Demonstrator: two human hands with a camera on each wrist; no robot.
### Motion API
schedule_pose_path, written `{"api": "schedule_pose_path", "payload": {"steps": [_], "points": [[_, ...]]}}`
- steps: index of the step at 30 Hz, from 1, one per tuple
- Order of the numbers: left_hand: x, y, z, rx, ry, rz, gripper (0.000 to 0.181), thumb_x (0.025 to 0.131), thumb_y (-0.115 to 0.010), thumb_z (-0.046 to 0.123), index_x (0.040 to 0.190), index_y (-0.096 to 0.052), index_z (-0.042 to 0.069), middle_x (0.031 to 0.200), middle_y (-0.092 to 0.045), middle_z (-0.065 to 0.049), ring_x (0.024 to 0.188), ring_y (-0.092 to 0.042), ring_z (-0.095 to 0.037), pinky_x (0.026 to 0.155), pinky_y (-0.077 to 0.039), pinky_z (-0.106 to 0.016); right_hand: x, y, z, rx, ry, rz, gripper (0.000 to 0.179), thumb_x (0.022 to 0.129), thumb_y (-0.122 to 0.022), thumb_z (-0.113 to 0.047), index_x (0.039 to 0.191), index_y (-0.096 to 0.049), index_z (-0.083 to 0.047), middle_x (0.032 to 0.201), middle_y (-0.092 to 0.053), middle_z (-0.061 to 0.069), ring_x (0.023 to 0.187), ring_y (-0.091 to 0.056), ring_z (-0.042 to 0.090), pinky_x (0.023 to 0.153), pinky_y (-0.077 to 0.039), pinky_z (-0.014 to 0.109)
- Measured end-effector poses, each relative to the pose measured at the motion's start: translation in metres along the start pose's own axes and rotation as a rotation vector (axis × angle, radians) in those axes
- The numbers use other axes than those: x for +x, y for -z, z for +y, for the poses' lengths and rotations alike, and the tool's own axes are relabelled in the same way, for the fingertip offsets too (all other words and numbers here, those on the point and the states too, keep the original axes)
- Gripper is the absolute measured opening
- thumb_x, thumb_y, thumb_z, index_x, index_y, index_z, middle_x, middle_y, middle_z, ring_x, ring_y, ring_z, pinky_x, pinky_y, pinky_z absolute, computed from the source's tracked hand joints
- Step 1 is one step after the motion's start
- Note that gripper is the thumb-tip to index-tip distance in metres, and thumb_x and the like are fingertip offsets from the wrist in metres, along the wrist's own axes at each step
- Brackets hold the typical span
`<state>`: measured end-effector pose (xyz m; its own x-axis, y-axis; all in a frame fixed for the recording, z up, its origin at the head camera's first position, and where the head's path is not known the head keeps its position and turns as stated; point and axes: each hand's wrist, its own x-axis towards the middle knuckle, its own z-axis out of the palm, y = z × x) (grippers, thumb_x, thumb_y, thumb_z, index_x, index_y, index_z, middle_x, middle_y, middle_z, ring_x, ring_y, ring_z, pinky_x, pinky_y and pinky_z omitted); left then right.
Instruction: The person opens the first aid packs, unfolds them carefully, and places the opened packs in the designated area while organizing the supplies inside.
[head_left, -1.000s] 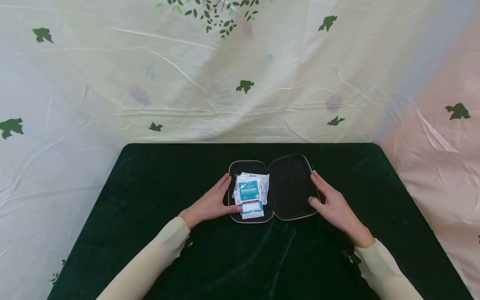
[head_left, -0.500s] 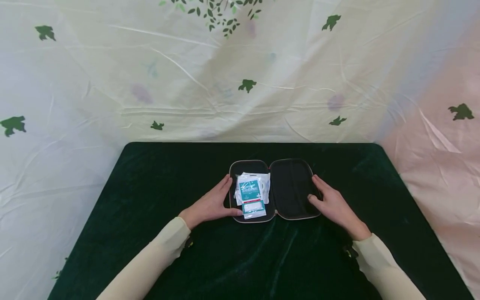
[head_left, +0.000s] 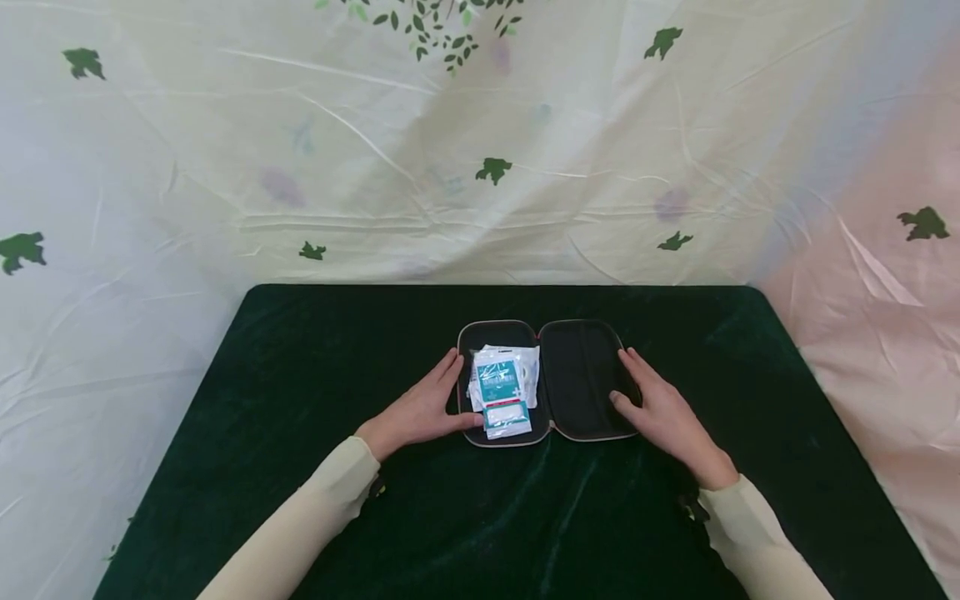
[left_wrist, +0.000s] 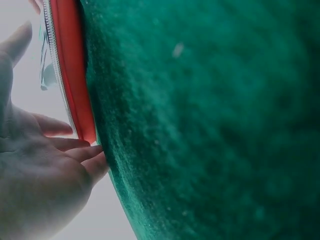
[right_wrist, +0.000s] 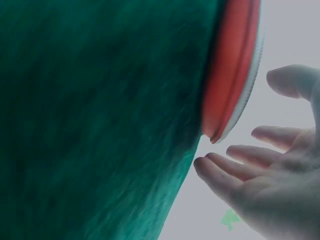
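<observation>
A zip case (head_left: 583, 379), red outside and black inside, lies flat and unfolded on the table. Its left half holds several flat sealed packets (head_left: 501, 382); the top one is teal and white with a small cross. At the case's left edge rests my left hand (head_left: 416, 410), fingertips against the red side and thumb reaching over the rim beside the packets. In the left wrist view its fingers (left_wrist: 75, 150) are nearly straight. My right hand (head_left: 667, 417) is by the right half, its thumb over the rim; in the right wrist view the relaxed fingers (right_wrist: 225, 175) stand apart from the zipper edge.
Dark green velvet cloth (head_left: 360, 533) covers the table and lies slightly creased in front of the case. Behind the table's far edge hangs a pale curtain (head_left: 360, 167) printed with green leaf and bird shapes.
The right half of the case has come down from a slight tilt to lie flat. My right hand has followed it, then eased its grip at the edge. My left hand stays in place.
</observation>
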<state>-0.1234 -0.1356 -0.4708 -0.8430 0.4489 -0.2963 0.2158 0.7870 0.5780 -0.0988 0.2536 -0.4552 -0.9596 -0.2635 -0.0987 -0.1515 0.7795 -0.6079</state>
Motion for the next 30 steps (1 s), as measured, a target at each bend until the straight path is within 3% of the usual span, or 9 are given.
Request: {"api": "schedule_pose_path", "payload": {"steps": [6, 12, 22, 30], "points": [[-0.002, 0.0, 0.001, -0.017, -0.004, 0.041, 0.109, 0.089, -0.067, 0.069, 0.167, -0.013, 0.015, 0.174, -0.002, -0.007, 0.158, -0.014, -0.028, 0.124, -0.023, -0.049, -0.003, -0.008, -0.02, 0.024, 0.042, 0.132, 0.067, 0.106, -0.058, -0.04, 0.158, -0.038, -0.003, 0.166, -0.029, 0.022, 0.149, -0.032, 0.045, 0.114, -0.031, 0.067], [-0.007, -0.001, 0.004, -0.04, -0.005, 0.09, 0.104, 0.091, -0.064, 0.069, 0.167, -0.017, 0.016, 0.174, -0.004, -0.006, 0.158, -0.015, -0.028, 0.123, -0.025, -0.051, -0.004, -0.02, -0.042, 0.092, 0.099, 0.225, 0.059, 0.104, -0.064, -0.036, 0.152, -0.049, -0.004, 0.158, -0.044, 0.02, 0.145, -0.041, 0.042, 0.114, -0.035, 0.065], [-0.018, -0.003, 0.009, -0.043, -0.046, 0.175, 0.091, 0.095, -0.064, 0.063, 0.165, -0.028, 0.016, 0.173, -0.015, -0.003, 0.158, -0.016, -0.026, 0.123, -0.026, -0.052, 0.006, -0.046, -0.068, 0.158, 0.156, 0.21, 0.053, 0.101, -0.071, -0.029, 0.147, -0.056, -0.008, 0.147, -0.056, 0.017, 0.127, -0.058, 0.035, 0.103, -0.049, 0.058], [-0.023, -0.005, 0.013, -0.068, -0.107, 0.212, 0.08, 0.097, -0.067, 0.054, 0.162, -0.036, 0.016, 0.172, -0.02, 0.0, 0.159, -0.011, -0.022, 0.123, -0.025, -0.053, 0.017, -0.058, -0.08, 0.154, 0.185, 0.159, 0.053, 0.099, -0.074, -0.025, 0.146, -0.057, -0.008, 0.144, -0.058, 0.015, 0.122, -0.062, 0.031, 0.099, -0.053, 0.055]]}}
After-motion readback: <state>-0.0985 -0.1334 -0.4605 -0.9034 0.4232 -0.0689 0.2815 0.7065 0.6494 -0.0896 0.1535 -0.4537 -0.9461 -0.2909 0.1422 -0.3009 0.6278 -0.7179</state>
